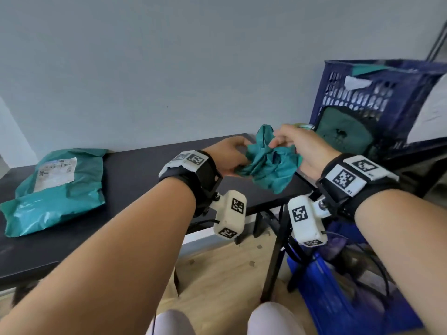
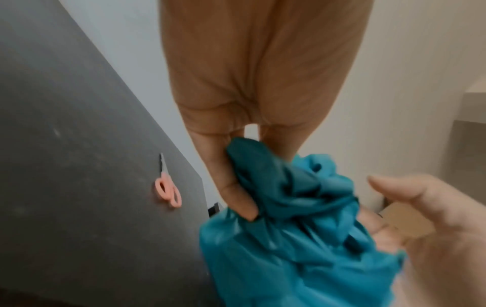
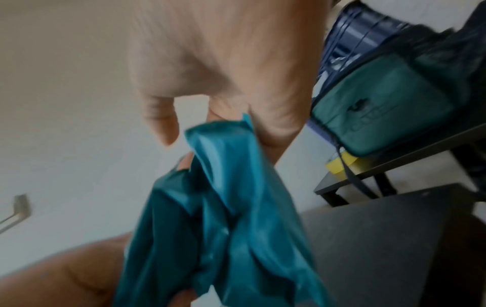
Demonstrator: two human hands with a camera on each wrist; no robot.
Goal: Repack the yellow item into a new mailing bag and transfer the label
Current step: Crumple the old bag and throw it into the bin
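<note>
New mailing bag (image 1: 268, 163), crumpled teal plastic, thin and glossy: you hold it in the air past the black table's (image 1: 135, 170) far right end. Left hand (image 1: 229, 158) and right hand (image 1: 300, 151) both pinch its folds. Step looks like shaking it open; next, find the mouth. Labelled old parcel (image 1: 55, 189) lies on the table's left part.

Two teal bags (image 1: 268, 163) (image 1: 54, 189), one scissors (image 2: 167, 187).

Black table (image 1: 135, 170): packed teal mailer (image 1: 55, 189), scissors (image 2: 167, 187)
</note>
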